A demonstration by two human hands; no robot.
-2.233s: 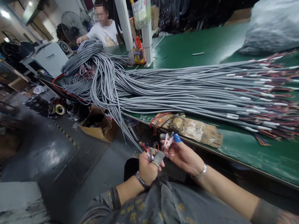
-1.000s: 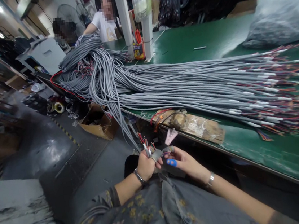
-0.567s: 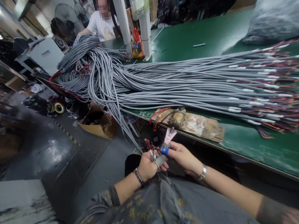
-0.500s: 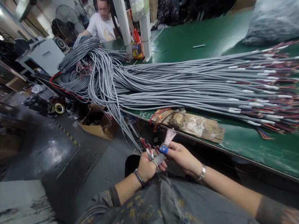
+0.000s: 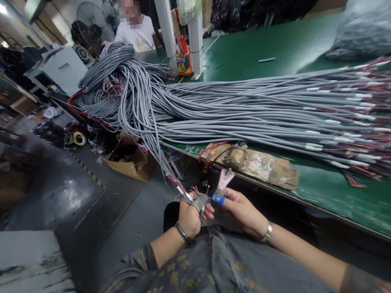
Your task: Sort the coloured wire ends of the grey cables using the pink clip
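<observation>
My left hand (image 5: 189, 217) is closed round the end of a grey cable (image 5: 165, 167). Thin coloured wires (image 5: 176, 183) with a white sleeve stick up above that fist, and grey wrapping shows over its fingers. Close beside it, my right hand (image 5: 244, 212) is closed in a pinch, with a blue band (image 5: 218, 199) on a finger. From this pinch rises a flat, pale pink forked piece (image 5: 225, 179); its exact kind is unclear. Many more grey cables (image 5: 226, 107) lie along the green table (image 5: 362, 202), their stripped wire ends to the right.
A worn wooden board (image 5: 272, 168) lies along the table's near edge. Below stands an open cardboard box (image 5: 131, 164). White posts (image 5: 165, 22) rise from the table, with a pouch of tools at their foot. A co-worker (image 5: 134, 30) sits beyond, and a plastic bag (image 5: 372, 15) lies right.
My hands have drawn slightly apart. More of the coloured wires shows above my left hand, and the pink piece now looks spread into a fork. The view has shifted slightly.
</observation>
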